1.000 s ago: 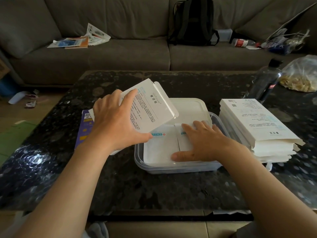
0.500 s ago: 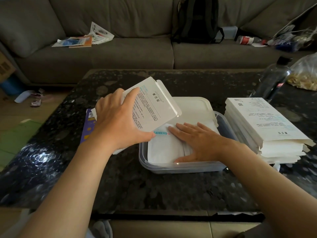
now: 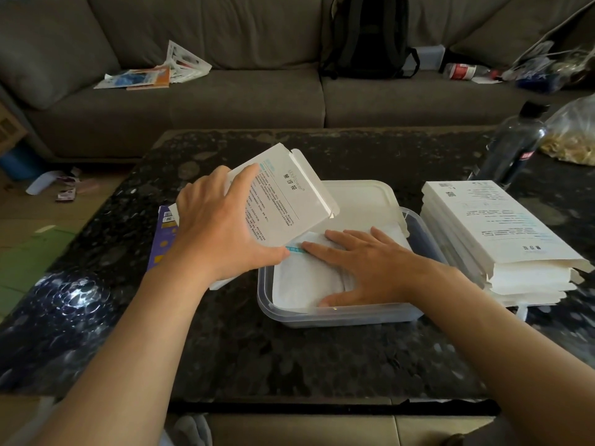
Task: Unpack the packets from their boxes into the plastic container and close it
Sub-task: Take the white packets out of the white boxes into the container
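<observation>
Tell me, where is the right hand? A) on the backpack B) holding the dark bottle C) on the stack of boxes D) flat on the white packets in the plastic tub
D: the right hand lies flat, palm down, on the white packets inside the plastic tub.

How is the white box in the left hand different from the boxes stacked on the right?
The held box is tilted above the plastic container, gripped by the left hand; the stacked boxes lie flat on the table, untouched. The held box is single; the others form a pile. Both are white with printed text.
</observation>
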Demonstrator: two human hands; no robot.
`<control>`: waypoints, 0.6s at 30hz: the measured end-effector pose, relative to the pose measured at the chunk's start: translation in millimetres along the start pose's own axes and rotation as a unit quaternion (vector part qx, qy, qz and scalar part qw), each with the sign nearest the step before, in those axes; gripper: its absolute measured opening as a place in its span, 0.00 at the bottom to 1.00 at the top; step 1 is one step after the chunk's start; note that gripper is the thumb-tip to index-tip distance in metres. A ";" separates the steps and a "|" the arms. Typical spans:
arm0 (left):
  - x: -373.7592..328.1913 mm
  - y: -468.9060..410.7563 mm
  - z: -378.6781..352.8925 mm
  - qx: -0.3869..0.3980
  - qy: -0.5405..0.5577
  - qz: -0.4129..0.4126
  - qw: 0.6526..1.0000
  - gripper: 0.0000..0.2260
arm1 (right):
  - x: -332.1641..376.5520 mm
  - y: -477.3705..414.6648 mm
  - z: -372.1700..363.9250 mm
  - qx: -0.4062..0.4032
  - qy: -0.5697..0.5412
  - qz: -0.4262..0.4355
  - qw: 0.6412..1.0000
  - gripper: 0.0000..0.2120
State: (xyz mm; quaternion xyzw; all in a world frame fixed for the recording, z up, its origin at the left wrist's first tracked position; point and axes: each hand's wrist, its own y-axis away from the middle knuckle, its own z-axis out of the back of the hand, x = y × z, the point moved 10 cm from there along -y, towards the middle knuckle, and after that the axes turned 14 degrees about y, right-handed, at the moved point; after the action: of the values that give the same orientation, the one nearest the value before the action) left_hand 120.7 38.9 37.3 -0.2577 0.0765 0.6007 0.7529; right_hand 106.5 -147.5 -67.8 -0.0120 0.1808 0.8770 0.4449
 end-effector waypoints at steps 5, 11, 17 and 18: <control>1.6 -0.8 0.4 0.003 0.006 0.001 1.000 0.56 | 15.3 -5.9 9.9 -0.020 0.004 0.028 0.999 0.41; 3.4 -1.3 2.0 0.005 0.009 0.010 1.000 0.56 | 21.4 -8.6 8.7 -0.002 0.006 0.039 0.999 0.39; 0.8 0.1 0.1 0.010 0.006 0.005 1.000 0.56 | 21.2 -8.9 7.2 -0.007 0.007 0.040 0.999 0.36; 0.5 0.1 -0.5 0.010 0.003 0.004 1.000 0.56 | 20.8 -9.5 6.8 -0.011 0.010 0.040 0.999 0.37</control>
State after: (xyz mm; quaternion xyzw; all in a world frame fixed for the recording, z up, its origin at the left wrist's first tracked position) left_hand 120.8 39.1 36.6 -0.2520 0.0861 0.6018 0.7530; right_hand 102.2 -124.0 -68.2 -0.0184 0.1765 0.8959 0.4072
